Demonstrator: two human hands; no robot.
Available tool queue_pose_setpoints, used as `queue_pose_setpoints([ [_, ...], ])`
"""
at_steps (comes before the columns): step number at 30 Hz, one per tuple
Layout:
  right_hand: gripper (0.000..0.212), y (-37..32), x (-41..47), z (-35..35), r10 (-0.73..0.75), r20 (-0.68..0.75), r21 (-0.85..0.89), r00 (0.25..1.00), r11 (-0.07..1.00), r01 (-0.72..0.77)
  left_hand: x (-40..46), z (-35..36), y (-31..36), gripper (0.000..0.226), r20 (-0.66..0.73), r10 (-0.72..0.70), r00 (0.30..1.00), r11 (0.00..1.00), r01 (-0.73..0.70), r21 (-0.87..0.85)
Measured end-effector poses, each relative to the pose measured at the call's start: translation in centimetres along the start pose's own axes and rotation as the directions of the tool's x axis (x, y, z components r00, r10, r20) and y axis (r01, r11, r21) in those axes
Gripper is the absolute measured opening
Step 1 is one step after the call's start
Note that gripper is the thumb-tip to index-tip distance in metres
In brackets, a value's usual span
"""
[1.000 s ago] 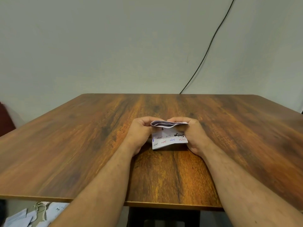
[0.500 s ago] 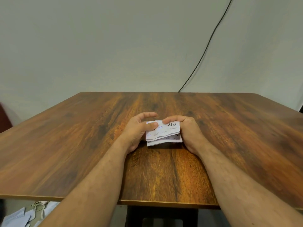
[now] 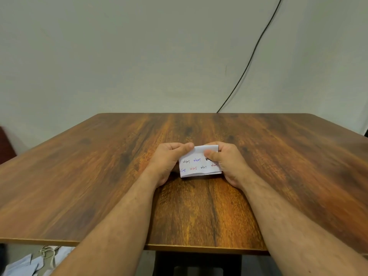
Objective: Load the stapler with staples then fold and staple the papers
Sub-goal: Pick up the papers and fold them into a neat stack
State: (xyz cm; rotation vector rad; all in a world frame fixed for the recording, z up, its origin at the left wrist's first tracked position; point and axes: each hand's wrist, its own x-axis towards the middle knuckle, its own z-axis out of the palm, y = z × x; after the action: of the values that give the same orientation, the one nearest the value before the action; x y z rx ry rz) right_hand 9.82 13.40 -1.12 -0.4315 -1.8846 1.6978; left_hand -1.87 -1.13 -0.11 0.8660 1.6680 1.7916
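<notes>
A small folded bundle of white papers [image 3: 196, 165] with coloured handwriting lies on the wooden table [image 3: 99, 166] near its middle. My left hand [image 3: 169, 159] pinches the bundle's upper left corner between thumb and fingers. My right hand [image 3: 225, 160] grips the right side, thumb pressed on the top face and fingers curled behind the far edge. The folded top layer lies flat over the lower one. No stapler or staples are in view.
A black cable [image 3: 253, 54] runs down the wall to the table's far edge. Below the near left edge, papers and a cord [image 3: 29, 261] lie on the floor. A dark red object [image 3: 5, 144] shows at the far left.
The raised fold of the papers has been brought down toward me and flattened. Both hands stayed at the bundle's sides, with the thumbs now on top.
</notes>
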Motion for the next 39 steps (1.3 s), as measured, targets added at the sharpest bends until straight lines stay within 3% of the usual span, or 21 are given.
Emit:
queue_pose_setpoints([
  [3,0.024,0.15,0.18,-0.02,-0.006,-0.013,-0.001,1.000,1.000,0.006,-0.09,0.01,-0.11,0.015,-0.006,0.018,1.000,1.000,-0.018,0.012],
  [8,0.025,0.03,0.10,0.08,-0.017,0.023,0.049,1.000,0.999,0.016,-0.21,0.14,-0.22,0.015,-0.069,0.039,0.997,0.999,-0.038,0.007],
  [12,0.012,-0.13,-0.09,0.12,-0.028,0.036,0.080,0.999,0.997,0.025,-0.09,0.31,-0.29,0.009,-0.105,0.076,0.992,0.995,-0.070,0.066],
  [16,0.012,0.03,0.00,0.19,-0.030,-0.025,0.053,0.999,0.998,0.031,-0.06,0.35,-0.44,0.012,-0.112,0.085,0.990,0.989,-0.070,0.127],
  [20,0.011,-0.02,-0.11,0.23,-0.037,-0.065,0.033,0.997,0.999,0.040,-0.13,0.46,-0.35,0.029,-0.124,0.085,0.989,0.989,-0.069,0.129],
  [26,0.013,-0.03,-0.08,0.10,-0.035,-0.117,0.082,0.993,0.996,0.044,-0.39,0.40,0.01,0.008,-0.137,0.057,0.989,0.997,-0.065,-0.051],
  [31,0.012,-0.06,-0.15,0.08,-0.045,-0.016,0.043,0.999,0.998,0.046,-0.19,0.23,-0.11,0.022,-0.228,0.058,0.972,0.992,-0.031,0.118],
  [35,0.009,0.11,-0.21,0.07,-0.054,-0.026,0.015,0.998,0.998,0.054,-0.24,0.34,-0.15,0.041,-0.227,0.074,0.971,0.981,-0.030,0.191],
  [39,0.007,0.09,-0.13,0.01,-0.052,-0.050,0.024,0.997,0.998,0.053,-0.48,0.15,0.02,0.023,-0.157,0.057,0.986,0.996,-0.045,0.082],
])
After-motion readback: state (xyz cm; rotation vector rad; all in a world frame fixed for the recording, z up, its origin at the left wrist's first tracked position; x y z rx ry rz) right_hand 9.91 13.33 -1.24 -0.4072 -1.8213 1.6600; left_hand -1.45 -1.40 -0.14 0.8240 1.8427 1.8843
